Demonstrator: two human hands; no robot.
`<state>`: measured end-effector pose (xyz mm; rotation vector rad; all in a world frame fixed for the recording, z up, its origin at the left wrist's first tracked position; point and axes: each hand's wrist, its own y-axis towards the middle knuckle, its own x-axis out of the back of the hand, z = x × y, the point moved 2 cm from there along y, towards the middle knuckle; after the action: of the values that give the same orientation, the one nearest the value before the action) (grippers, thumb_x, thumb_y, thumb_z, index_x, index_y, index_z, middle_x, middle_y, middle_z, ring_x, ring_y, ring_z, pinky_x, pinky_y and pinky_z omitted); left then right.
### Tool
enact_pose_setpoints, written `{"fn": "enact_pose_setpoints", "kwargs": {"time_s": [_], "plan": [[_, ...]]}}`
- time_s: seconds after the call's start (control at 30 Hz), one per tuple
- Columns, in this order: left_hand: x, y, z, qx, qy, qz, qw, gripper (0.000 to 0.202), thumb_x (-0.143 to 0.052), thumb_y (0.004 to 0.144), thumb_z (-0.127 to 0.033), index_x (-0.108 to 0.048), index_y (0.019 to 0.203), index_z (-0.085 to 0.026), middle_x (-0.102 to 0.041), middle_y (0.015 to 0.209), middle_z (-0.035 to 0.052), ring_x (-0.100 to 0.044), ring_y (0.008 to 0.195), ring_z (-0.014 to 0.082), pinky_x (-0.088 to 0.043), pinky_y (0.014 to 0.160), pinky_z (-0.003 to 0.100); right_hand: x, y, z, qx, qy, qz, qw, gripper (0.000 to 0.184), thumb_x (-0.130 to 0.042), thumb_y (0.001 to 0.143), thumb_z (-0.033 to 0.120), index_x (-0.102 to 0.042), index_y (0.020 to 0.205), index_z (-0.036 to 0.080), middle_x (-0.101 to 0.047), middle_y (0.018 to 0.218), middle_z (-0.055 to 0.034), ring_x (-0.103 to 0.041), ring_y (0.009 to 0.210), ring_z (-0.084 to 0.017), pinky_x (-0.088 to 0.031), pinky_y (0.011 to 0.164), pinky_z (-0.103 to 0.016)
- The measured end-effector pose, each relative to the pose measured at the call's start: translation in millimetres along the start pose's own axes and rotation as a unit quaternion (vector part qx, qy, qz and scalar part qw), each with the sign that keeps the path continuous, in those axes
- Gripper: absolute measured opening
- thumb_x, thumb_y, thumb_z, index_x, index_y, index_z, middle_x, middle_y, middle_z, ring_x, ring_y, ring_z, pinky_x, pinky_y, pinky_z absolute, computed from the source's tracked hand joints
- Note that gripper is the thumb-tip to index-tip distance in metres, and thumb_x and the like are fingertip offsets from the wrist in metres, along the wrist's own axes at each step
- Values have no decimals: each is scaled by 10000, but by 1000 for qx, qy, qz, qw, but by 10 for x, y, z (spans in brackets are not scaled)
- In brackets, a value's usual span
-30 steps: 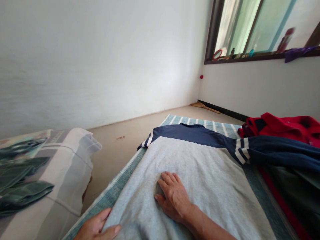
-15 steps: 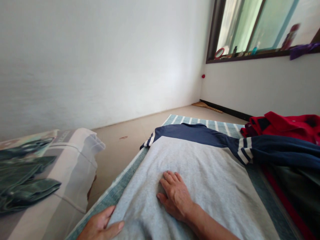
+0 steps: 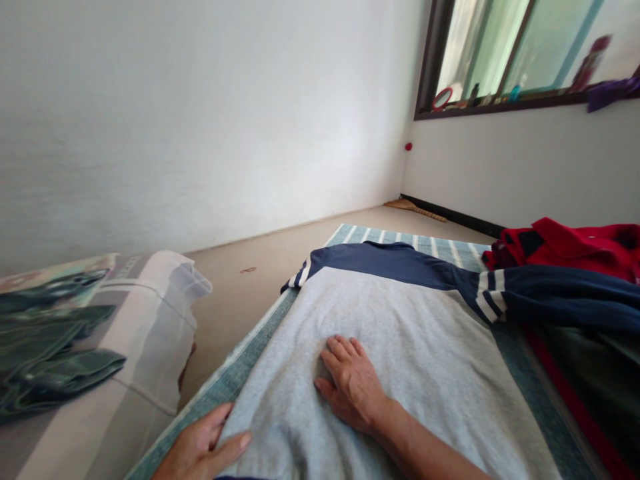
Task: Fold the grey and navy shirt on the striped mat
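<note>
A grey shirt (image 3: 400, 333) with navy shoulders and white-striped cuffs lies spread on a teal striped mat (image 3: 240, 367). My right hand (image 3: 353, 385) rests flat on the grey cloth near its middle, fingers stretched out and together. At the bottom edge my left hand (image 3: 200, 450) grips the shirt's left side, thumb on top of the fabric and fingers under it. One navy sleeve (image 3: 560, 297) runs off to the right.
A red garment (image 3: 575, 243) and dark clothes are heaped at the right of the mat. A pillow (image 3: 115, 347) with a green print lies at the left on the tan floor. White walls stand behind, with a window sill holding small items at upper right.
The view has drifted slightly. My left hand has slid a little further onto the shirt's edge; my right hand stays flat in the same spot.
</note>
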<state>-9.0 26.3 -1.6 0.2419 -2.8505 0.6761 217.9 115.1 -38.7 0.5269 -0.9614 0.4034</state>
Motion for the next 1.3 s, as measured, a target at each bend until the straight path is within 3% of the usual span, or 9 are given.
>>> {"fn": "enact_pose_setpoints", "kwargs": {"time_s": [0.23,0.6,0.8,1.13,1.3], "plan": [[-76,-5,-66,-6,12,-25,1000,409,-859,398,-447,-648,662,-216,-738,740,41,-700,807,340,-581,732,365,-21,-11,-11,5,-3,6,1000,305,-585,887,336,-607,1150,184,-532,1375,-108,-414,1324,-285,-282,1128,-501],[-120,0,-75,13,9,-23,1000,398,-809,560,-460,-641,789,-182,-712,708,28,-698,702,270,-543,606,296,-11,-26,-20,12,-13,7,1000,289,-589,885,324,-609,1138,186,-532,1365,-117,-416,1315,-285,-294,1112,-503],[-207,13,-138,15,-34,-37,999,425,-819,539,-375,-633,850,-154,-711,698,33,-690,637,248,-533,578,299,3,-35,-20,9,-19,12,1000,277,-582,890,325,-617,1121,175,-537,1355,-126,-424,1304,-294,-303,1103,-505],[-226,-7,-122,21,-92,-49,994,486,-808,546,-259,-622,977,-136,-740,756,42,-689,616,214,-540,589,290,9,-66,-39,15,-34,19,999,265,-566,900,297,-615,1126,167,-530,1366,-129,-415,1314,-296,-302,1102,-492],[-201,3,-73,7,-87,-19,996,480,-818,556,-267,-620,970,-128,-747,802,55,-699,663,219,-547,629,297,10,-80,-56,20,-43,20,999,296,-547,912,302,-615,1159,155,-522,1383,-137,-420,1316,-299,-306,1101,-484]]}}
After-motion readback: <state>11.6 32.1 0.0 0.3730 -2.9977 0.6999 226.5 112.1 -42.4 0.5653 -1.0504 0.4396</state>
